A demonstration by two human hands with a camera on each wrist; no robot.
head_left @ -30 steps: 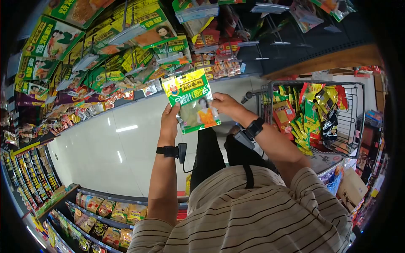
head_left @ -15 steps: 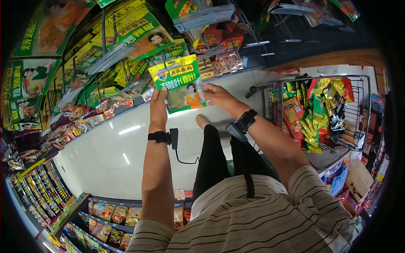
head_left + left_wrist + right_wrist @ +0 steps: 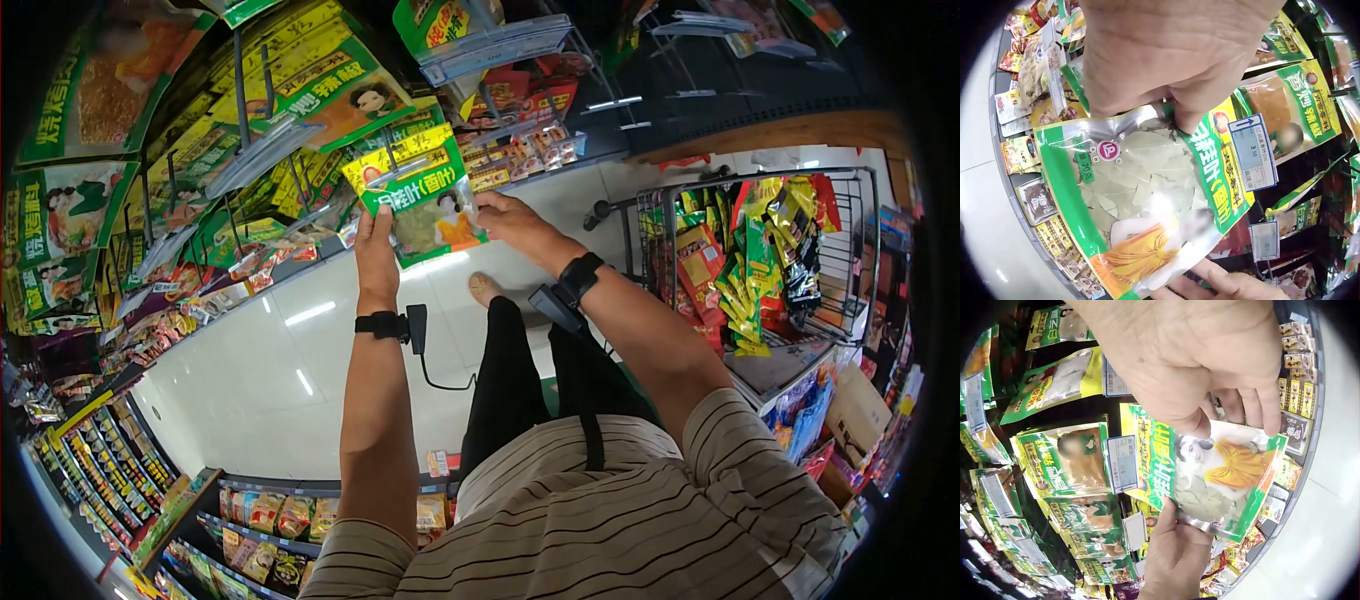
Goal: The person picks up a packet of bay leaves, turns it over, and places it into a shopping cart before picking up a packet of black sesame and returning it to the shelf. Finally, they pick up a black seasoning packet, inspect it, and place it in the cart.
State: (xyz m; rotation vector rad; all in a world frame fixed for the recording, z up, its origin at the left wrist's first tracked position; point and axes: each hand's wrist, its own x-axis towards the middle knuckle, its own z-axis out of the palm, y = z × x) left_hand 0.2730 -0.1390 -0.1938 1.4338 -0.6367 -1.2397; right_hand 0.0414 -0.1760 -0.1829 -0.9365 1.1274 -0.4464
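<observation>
Both hands hold a flat green-and-yellow bag of bay leaves by its opposite side edges. The left hand grips the left edge, its thumb on the front. At the other edge, the right hand pinches the bag beside the printed orange figure. Pale leaves show through the clear window of the bag in the left wrist view. A hanging price tag overlaps the bag's yellow top, close to the display hooks. Parts of the fingers are hidden behind the bag.
Similar seasoning bags hang on hooks at the upper left. A wire shopping cart full of packets stands at the right. Lower shelves with packaged food are behind on the left, across the pale tiled floor.
Both hands have carried the bag up and left to the hanging display. Its top now lies behind a price tag holder. The view has shifted slightly, and both hands keep their grip.
</observation>
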